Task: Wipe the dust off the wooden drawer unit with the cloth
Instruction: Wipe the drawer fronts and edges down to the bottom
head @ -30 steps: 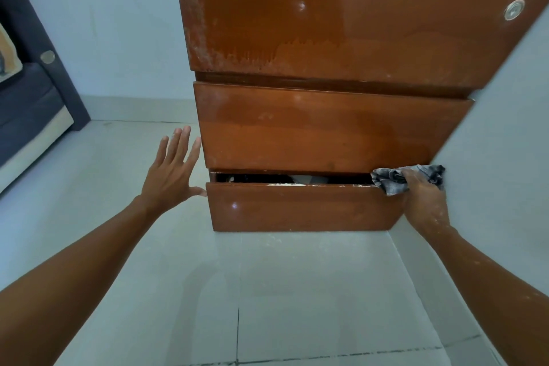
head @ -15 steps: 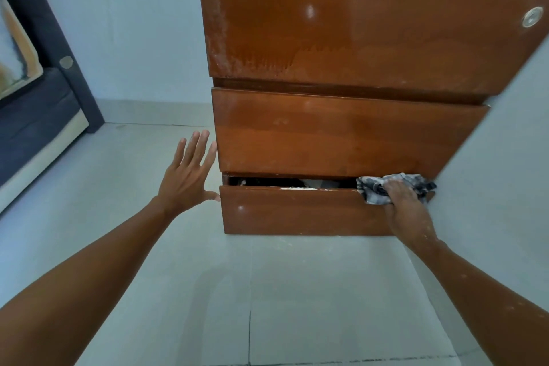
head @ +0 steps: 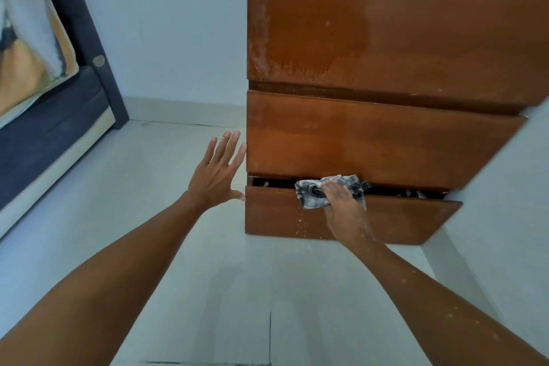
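A wooden drawer unit [head: 371,68] with three drawer fronts stands on a pale tiled floor [head: 208,291]. The right hand [head: 344,205] is closed around a crumpled grey patterned cloth [head: 312,193], pressing it onto the top edge of the bottom drawer [head: 297,217], left of that edge's middle. This drawer sits slightly pulled out. The left hand [head: 215,175] is spread flat and holds nothing, its thumb tip at the unit's left edge.
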